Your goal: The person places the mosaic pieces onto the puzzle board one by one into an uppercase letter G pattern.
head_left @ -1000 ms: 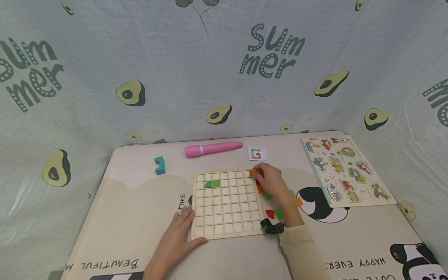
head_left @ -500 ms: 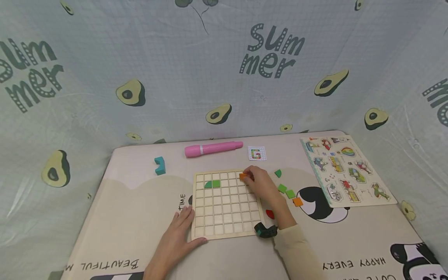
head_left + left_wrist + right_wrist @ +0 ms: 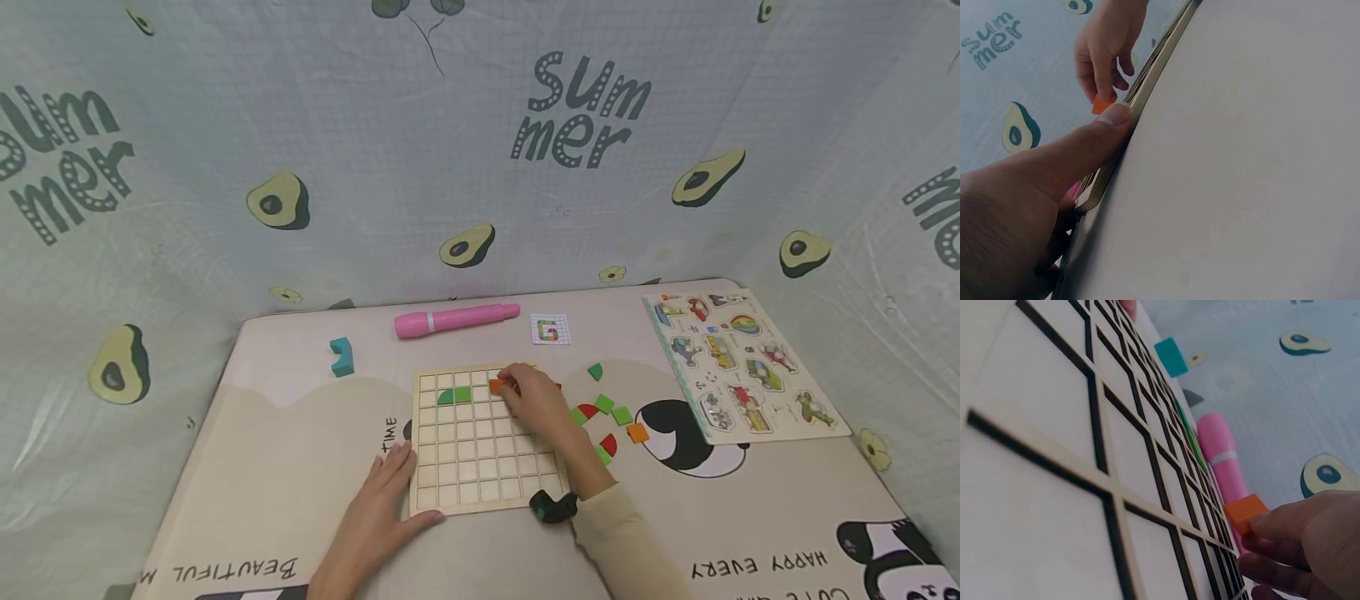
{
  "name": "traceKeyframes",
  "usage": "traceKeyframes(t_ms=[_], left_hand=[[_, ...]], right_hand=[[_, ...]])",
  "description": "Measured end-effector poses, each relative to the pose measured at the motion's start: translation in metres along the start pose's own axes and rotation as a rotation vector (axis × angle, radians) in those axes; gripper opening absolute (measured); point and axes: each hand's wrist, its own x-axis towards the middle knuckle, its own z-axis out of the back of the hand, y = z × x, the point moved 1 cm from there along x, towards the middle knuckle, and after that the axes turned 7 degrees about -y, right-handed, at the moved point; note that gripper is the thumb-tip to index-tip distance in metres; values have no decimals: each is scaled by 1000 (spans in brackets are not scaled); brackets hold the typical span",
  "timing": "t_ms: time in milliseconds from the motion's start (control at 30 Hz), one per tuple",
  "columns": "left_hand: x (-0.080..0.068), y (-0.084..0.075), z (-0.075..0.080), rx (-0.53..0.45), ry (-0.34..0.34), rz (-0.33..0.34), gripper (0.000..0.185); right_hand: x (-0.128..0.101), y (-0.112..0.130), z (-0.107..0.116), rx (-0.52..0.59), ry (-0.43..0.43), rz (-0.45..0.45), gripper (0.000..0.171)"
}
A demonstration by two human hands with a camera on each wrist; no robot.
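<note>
A wooden grid board (image 3: 480, 492) lies flat on the mat, with two green pieces (image 3: 455, 395) in its second row. My right hand (image 3: 528, 400) pinches a small orange square piece (image 3: 497, 386) just above the board's upper rows, a little right of the green pieces; the orange piece (image 3: 1244, 513) shows between the fingertips above the grid (image 3: 1085, 456). My left hand (image 3: 386, 492) lies with straight fingers against the board's near left corner, its thumb (image 3: 1094, 140) along the board's edge (image 3: 1147, 81). The orange piece (image 3: 1102, 104) shows in the left wrist view too.
Loose green, red and orange pieces (image 3: 609, 417) lie right of the board. A pink marker (image 3: 453, 319), a small pattern card (image 3: 550, 330) and a teal block (image 3: 342, 356) sit behind it. A picture peg puzzle (image 3: 738, 362) lies at the right. Printed fabric walls enclose the mat.
My right hand has carried the orange piece leftward from the board's upper right corner to over the upper middle rows. The left hand has stayed put.
</note>
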Motion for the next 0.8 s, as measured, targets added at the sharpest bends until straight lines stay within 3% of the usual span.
traceKeyframes(t_ms=[300,533,800], left_hand=[[0,0,1,2,-6,-1,97],[-1,0,1,1,-14,-8,96],[0,1,0,3,2,7,98]], right_hand=[[-2,10,-10,-1,5,6,16],[-1,12,-20,-71,-9,46,13],[-3,13,-24,-175,-26,117,22]])
